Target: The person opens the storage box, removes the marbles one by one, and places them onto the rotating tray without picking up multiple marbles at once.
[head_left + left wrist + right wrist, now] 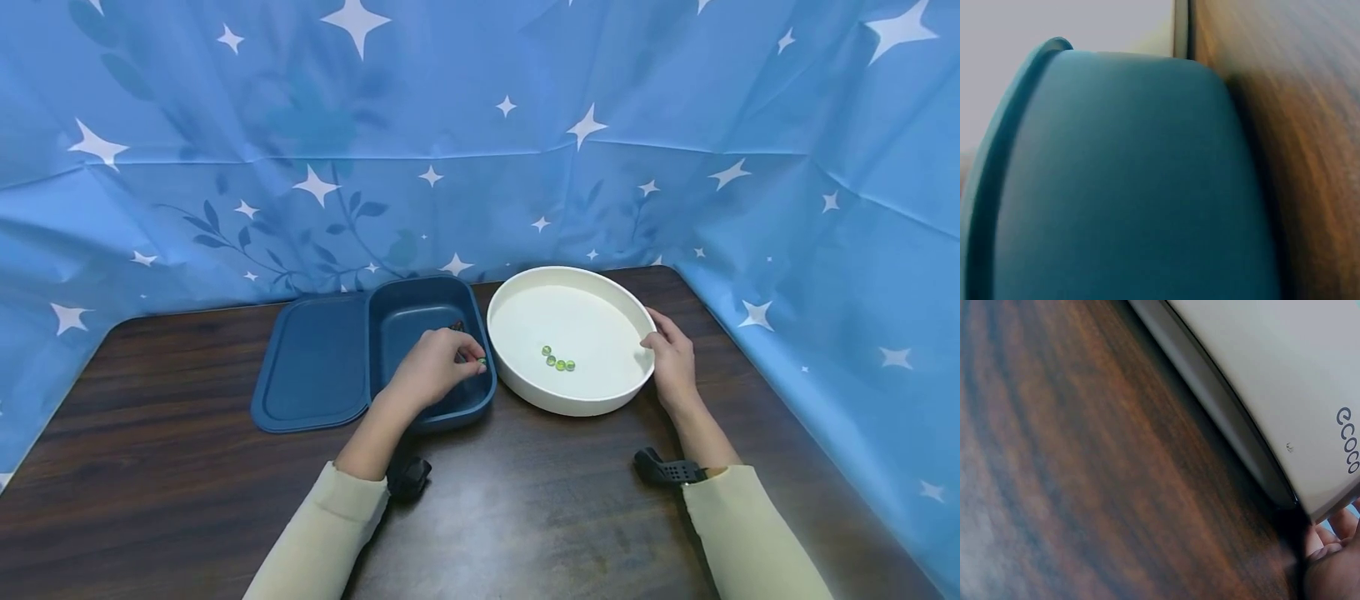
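Over the right side of a blue rectangular container [397, 312], my left hand [435, 367] pinches a small green marble [482, 361] between thumb and fingertips. A few dark reddish pieces [457, 325] show in the container just behind that hand, partly hidden by it. My right hand [672, 362] grips the right rim of a round white tray [570, 403], thumb over the edge and fingers outside. Several yellow-green marbles [560, 365] lie on the tray floor near its front. In the right wrist view, the fingers [1335, 562] hold the tray's outer wall, marked "ecoco".
A flat blue lid [315, 362] lies left of the container, right against it. The white tray stands close on the container's right. All rest on a dark wood table [525, 508], with a blue star-patterned cloth [480, 125] hanging behind and to the right.
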Demonstrator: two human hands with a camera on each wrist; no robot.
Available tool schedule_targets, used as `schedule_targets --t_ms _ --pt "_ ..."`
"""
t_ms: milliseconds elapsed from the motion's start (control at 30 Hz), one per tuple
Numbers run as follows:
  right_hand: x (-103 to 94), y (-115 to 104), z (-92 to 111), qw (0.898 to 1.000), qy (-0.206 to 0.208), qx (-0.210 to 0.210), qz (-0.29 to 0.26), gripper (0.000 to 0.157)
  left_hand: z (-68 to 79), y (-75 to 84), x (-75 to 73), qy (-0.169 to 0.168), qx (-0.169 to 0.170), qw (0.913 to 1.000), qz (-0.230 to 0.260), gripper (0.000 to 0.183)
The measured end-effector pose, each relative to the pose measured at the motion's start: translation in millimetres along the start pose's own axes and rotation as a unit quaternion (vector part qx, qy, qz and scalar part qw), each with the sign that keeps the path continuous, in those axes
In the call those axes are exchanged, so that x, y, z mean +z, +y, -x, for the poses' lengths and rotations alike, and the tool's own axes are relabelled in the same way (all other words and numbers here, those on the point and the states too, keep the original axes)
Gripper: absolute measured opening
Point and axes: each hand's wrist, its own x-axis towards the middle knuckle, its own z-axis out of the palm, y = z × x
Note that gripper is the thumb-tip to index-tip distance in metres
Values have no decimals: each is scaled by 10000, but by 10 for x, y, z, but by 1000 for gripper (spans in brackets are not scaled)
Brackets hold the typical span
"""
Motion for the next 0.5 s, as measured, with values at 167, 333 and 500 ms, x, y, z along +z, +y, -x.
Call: schedule_targets --t_ms 167,333,500 --pt "8 3 -22 10000 11 1 -40 63 -20 53 -34 205 45 9998 65 13" --pt "11 8 -35 10000 28 18 -91 63 -100 153 -48 212 55 9991 365 14" --pt "14 19 -21 10000 58 53 -40 63 -239 255 -1 -41 -46 9973 733 15"
